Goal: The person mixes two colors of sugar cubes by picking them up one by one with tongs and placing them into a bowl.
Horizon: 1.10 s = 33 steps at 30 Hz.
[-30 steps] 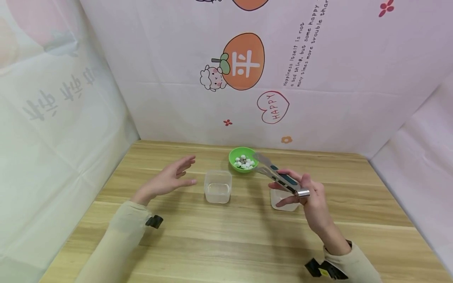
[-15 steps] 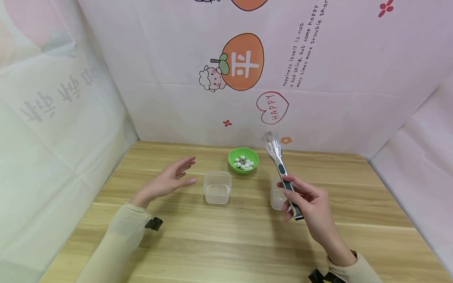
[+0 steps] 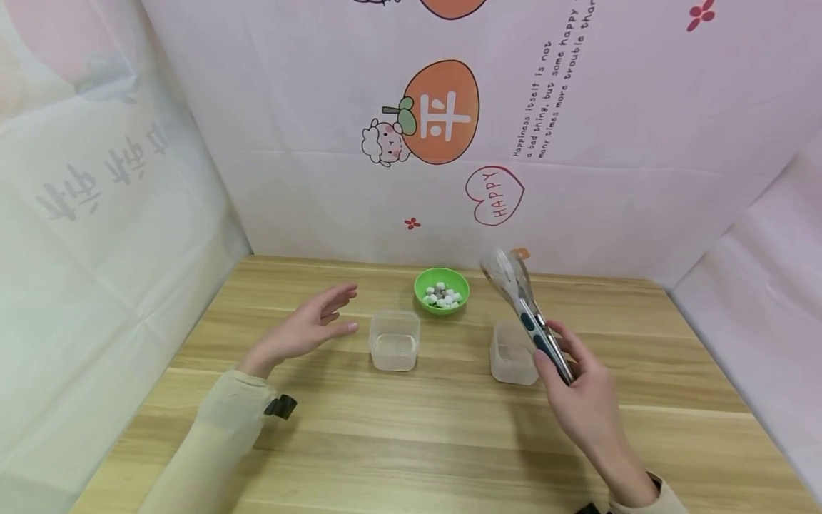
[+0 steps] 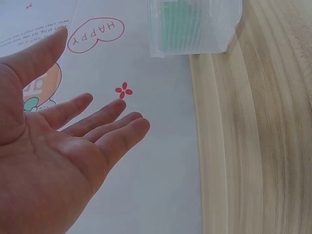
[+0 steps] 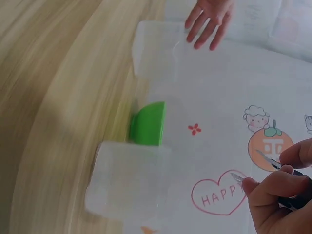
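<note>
My right hand (image 3: 584,403) grips a pair of metal tongs (image 3: 519,296) by the dark-inset handles, the tips pointing up and away. The tongs' two arms stand slightly apart, with nothing between the tips. They hang over the right clear plastic container (image 3: 504,370), partly hiding it. In the right wrist view the thumb and fingers (image 5: 273,192) curl round the handles. My left hand (image 3: 298,330) is held above the table, fingers spread and relaxed, beside the left clear plastic container (image 3: 394,358). Its empty palm (image 4: 53,165) shows in the left wrist view.
Behind the containers stands a green bowl (image 3: 442,275) with several small white pieces (image 3: 447,300) and something brownish among them. The wooden table (image 3: 411,435) ends at a printed white cloth backdrop (image 3: 308,200), with white cloth on both sides.
My right hand has turned the tongs from lying leftward near the bowl to pointing up, and moved slightly right and down. The tongs narrowed, then parted slightly. The left hand has stayed put.
</note>
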{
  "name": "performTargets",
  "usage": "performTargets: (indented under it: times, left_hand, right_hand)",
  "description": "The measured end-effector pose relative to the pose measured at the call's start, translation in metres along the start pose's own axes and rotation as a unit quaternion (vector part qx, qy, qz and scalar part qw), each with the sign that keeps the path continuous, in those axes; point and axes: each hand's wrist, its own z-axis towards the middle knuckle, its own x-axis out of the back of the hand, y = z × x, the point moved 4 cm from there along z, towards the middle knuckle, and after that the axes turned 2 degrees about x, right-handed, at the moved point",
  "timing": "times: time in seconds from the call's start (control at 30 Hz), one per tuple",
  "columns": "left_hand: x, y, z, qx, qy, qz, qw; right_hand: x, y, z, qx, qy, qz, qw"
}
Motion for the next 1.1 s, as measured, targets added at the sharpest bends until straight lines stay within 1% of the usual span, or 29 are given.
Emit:
performTargets:
  times: [0.13, 0.3, 0.43, 0.5, 0.63, 0.83, 0.97, 1.1]
  left_hand:
    - [-0.001, 0.000, 0.000, 0.002, 0.000, 0.002, 1.0000]
    - [-0.005, 0.000, -0.001, -0.002, 0.002, 0.003, 1.0000]
    - [-0.011, 0.000, -0.002, -0.011, 0.002, 0.013, 0.9999]
    - [-0.013, 0.000, -0.002, -0.016, 0.008, 0.023, 0.9996]
    - [-0.016, 0.000, -0.004, -0.022, 0.016, 0.041, 0.9988]
    - [-0.018, 0.000, -0.007, -0.019, 0.021, 0.052, 0.9983]
    - [-0.019, 0.000, -0.008, -0.013, 0.021, 0.052, 0.9983]
    - [-0.019, 0.000, -0.009, -0.012, 0.021, 0.052, 0.9984]
  right_hand:
    - [0.012, 0.008, -0.003, 0.018, 0.035, -0.051, 0.998]
    - [0.030, 0.020, -0.006, 0.041, 0.072, -0.101, 0.991]
    - [0.045, 0.032, -0.009, 0.039, 0.093, -0.136, 0.986]
    - [0.051, 0.039, -0.009, 0.033, 0.097, -0.151, 0.983]
    - [0.061, 0.054, -0.012, 0.033, 0.090, -0.174, 0.980]
    - [0.072, 0.075, -0.017, 0.029, 0.065, -0.206, 0.976]
    - [0.074, 0.087, -0.020, 0.034, 0.041, -0.219, 0.974]
    - [0.071, 0.097, -0.023, 0.037, 0.016, -0.227, 0.973]
